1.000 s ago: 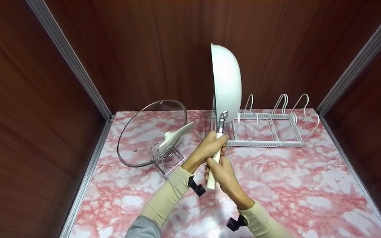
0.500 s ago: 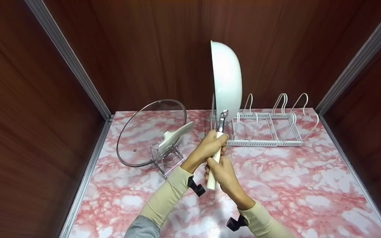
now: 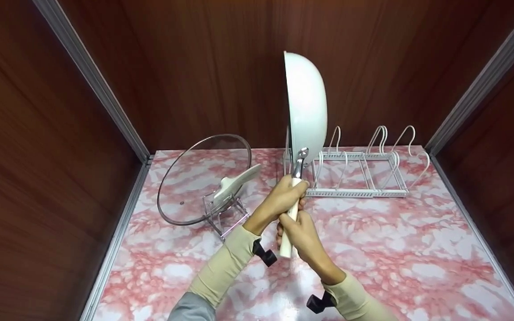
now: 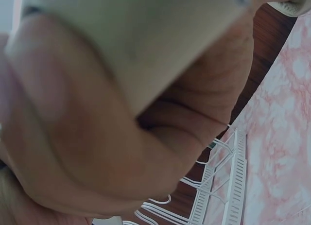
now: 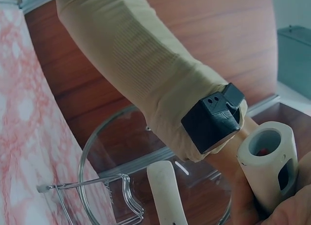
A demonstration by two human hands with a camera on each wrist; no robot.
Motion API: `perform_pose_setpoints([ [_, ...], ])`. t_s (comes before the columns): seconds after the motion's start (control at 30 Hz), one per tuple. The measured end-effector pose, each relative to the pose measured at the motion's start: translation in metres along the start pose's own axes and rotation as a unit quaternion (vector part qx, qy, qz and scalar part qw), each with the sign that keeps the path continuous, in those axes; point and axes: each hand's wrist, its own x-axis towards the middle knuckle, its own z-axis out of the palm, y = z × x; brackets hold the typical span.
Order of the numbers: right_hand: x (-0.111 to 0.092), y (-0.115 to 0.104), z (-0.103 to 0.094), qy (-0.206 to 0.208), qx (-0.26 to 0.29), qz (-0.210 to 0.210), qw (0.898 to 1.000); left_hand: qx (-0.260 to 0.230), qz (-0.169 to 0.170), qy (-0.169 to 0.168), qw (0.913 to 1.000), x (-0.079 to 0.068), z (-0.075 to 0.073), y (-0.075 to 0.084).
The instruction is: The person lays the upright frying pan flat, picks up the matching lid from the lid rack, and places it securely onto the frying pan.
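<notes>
You grip the long cream handle (image 3: 285, 244) of a deep white round-bottomed pan (image 3: 308, 107) with both hands, neither leaving a visible gap. Your left hand (image 3: 285, 197) wraps the upper part, just below the shiny silver metal bracket (image 3: 299, 167), and your right hand (image 3: 302, 232) is curled round the handle just below it, with the butt end sticking out beneath. The pan stands on edge in your hold, its hollow side toward your left, in front of the left end of a white metal wire rack with tall loops (image 3: 350, 193); you cannot tell from here whether the two touch. To your left, a round clear glass lid with a metal rim (image 3: 190, 178) leans tilted in a small silver wire stand (image 3: 235, 226), its upright cream knob (image 3: 237, 183) facing your hands. The rack and stand rest on a pink-and-white marbled tabletop (image 3: 395, 249), backed by a dark brown wood-grain panel (image 3: 203, 80).
</notes>
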Motion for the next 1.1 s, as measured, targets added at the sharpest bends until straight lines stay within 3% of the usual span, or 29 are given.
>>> perform_pose_setpoints([
  [0.63, -0.008, -0.006, -0.003, -0.014, 0.01, -0.001, 1.0, 0.011, 0.013, 0.007, 0.9998, -0.005, 0.006, 0.006],
  [1.1, -0.012, -0.005, -0.01, -0.059, 0.021, -0.015, 0.998, -0.002, 0.012, 0.002, 0.9999, -0.009, 0.011, 0.007],
])
